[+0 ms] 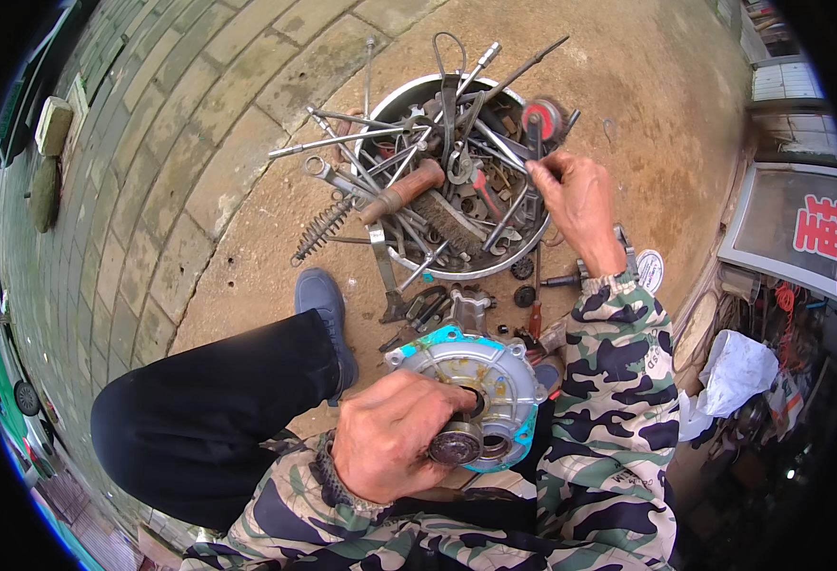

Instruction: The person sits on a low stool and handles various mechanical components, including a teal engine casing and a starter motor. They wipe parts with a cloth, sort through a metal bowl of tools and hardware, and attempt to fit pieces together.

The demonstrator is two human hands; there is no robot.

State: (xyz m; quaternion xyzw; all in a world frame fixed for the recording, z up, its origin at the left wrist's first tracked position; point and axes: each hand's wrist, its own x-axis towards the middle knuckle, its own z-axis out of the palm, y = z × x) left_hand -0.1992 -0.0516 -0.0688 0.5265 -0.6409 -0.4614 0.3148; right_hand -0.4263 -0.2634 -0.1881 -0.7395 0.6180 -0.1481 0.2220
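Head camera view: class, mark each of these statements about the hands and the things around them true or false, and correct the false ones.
1. The left hand grips a round metal part against the engine cover. True.
2. The right hand rests on the person's knee. False: it reaches into the metal basin of tools.
3. The engine cover has a turquoise gasket along its edge. True.
4. The basin is empty. False: it is piled with wrenches, rods and a wooden-handled wire brush.
5. Both sleeves are plain white. False: they are camouflage-patterned.
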